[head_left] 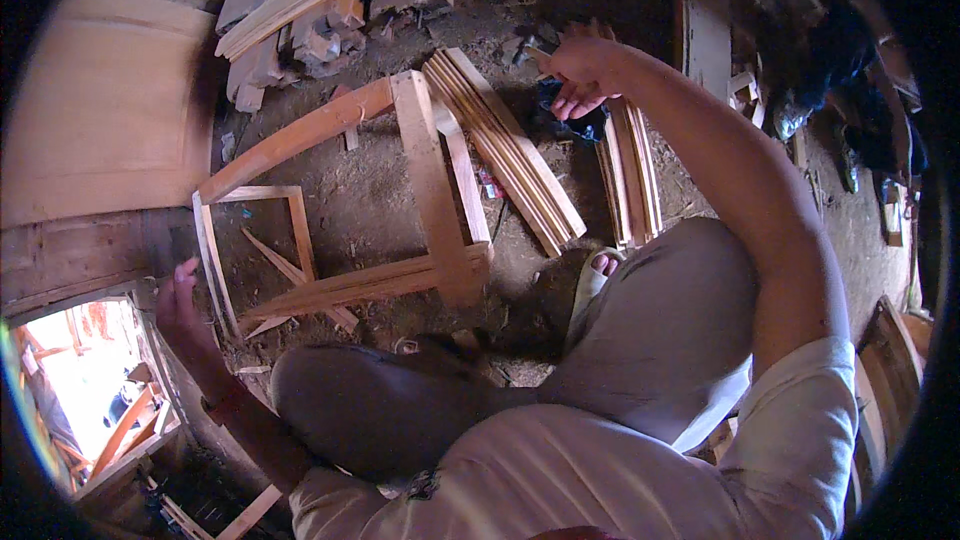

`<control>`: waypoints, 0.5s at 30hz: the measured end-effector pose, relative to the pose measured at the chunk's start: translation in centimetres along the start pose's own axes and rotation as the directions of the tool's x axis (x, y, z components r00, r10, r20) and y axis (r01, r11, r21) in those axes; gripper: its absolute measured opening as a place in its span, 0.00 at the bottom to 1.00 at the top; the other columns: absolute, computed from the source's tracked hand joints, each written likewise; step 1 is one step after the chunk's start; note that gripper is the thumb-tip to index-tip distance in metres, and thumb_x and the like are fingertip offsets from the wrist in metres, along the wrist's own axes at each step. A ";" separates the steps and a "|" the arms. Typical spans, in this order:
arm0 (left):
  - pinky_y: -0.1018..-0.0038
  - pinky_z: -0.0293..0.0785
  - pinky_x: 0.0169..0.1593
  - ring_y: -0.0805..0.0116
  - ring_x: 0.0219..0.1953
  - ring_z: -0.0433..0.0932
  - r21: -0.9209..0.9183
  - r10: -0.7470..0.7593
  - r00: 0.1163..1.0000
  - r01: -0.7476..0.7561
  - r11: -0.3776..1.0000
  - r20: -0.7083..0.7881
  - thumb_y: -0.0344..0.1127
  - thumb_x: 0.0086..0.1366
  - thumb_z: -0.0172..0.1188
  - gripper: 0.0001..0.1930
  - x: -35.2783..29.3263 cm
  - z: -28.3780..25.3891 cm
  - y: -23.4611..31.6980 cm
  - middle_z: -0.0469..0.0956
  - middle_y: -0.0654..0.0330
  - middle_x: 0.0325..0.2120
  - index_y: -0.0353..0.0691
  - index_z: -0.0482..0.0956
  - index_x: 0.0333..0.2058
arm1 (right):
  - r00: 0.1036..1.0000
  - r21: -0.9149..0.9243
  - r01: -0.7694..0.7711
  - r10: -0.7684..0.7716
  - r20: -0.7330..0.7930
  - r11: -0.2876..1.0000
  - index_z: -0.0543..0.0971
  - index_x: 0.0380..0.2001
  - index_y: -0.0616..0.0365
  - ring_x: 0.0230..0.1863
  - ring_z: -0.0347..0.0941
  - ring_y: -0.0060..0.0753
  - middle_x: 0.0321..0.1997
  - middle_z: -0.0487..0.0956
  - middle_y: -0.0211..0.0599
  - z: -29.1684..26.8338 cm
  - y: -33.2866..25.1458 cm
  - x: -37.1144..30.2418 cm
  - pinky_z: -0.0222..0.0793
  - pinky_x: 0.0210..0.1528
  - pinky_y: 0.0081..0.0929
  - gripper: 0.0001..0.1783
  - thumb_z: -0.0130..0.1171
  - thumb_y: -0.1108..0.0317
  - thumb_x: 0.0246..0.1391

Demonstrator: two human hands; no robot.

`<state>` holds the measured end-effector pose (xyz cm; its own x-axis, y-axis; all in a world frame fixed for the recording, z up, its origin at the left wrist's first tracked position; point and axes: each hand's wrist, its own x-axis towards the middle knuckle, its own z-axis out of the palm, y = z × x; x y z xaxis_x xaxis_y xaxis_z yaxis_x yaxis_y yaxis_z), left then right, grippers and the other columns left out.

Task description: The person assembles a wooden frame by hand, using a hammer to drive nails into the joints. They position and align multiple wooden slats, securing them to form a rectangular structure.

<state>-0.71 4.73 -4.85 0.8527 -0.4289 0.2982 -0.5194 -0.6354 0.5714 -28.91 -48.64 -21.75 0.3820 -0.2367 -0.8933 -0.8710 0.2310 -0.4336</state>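
In front of me on the earth floor stands a wooden frame (435, 175), with a curved orange-brown rail and pale straight members. My left hand (180, 308) is raised beside the frame's left end, fingers stretched and apart, holding nothing I can see. Stretched far out to the right, my right hand (585, 68) has its fingers loosely apart above a dark blue cloth or bag (572, 125). Against its far side shows a small pale stick-like piece (537, 54); whether the hand touches it, I cannot tell.
Bundled wooden strips (505, 155) lie right of the frame, with another bundle (630, 175) beyond. Rough timber (300, 20) is piled at the back left. A large wooden panel (115, 105) stands at the left above a bright opening (95, 380). Boards (705, 25) lean at the back right.
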 end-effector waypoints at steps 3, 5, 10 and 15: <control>0.73 0.74 0.44 0.70 0.40 0.79 -0.308 0.191 0.910 -0.075 0.949 0.367 0.33 0.71 0.54 0.11 -5.8 5.7 17.2 0.83 0.58 0.40 0.38 0.85 0.35 | 0.998 -0.217 -0.053 0.047 -0.032 0.975 0.74 0.47 0.56 0.28 0.82 0.34 0.34 0.82 0.41 -1.4 0.9 -1.4 0.81 0.31 0.33 0.28 0.45 0.40 0.67; 0.68 0.75 0.37 0.64 0.34 0.80 -0.473 0.444 0.725 -0.185 0.861 0.526 0.30 0.65 0.65 0.05 -10.5 10.3 23.1 0.81 0.55 0.31 0.34 0.82 0.32 | 0.998 -0.215 -0.032 0.042 0.046 0.976 0.76 0.43 0.55 0.27 0.81 0.32 0.32 0.82 0.37 -2.5 0.3 -0.7 0.80 0.30 0.34 0.26 0.47 0.41 0.67; 0.64 0.77 0.43 0.54 0.38 0.82 -0.410 0.215 0.479 0.352 0.841 0.851 0.37 0.68 0.61 0.12 -19.2 25.2 26.4 0.81 0.48 0.35 0.32 0.76 0.41 | 0.976 -0.147 0.193 -0.206 -0.077 0.970 0.78 0.29 0.59 0.22 0.77 0.27 0.27 0.81 0.35 -4.4 1.0 -4.0 0.76 0.28 0.28 0.23 0.53 0.49 0.67; 0.52 0.77 0.45 0.47 0.43 0.82 -0.147 0.201 0.552 -0.140 0.979 0.809 0.44 0.60 0.67 0.21 -27.7 41.1 20.3 0.80 0.41 0.37 0.34 0.75 0.43 | 0.918 -0.077 0.376 -0.383 -0.104 0.923 0.78 0.26 0.55 0.21 0.73 0.22 0.23 0.78 0.28 -7.2 3.9 -5.3 0.72 0.27 0.24 0.22 0.55 0.50 0.66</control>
<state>-37.18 -22.68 -32.92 0.3214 -0.8841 -0.3393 -0.6200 -0.4673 0.6303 -36.60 -53.30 -17.89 0.6518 -0.4040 -0.6418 -0.6842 0.0517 -0.7275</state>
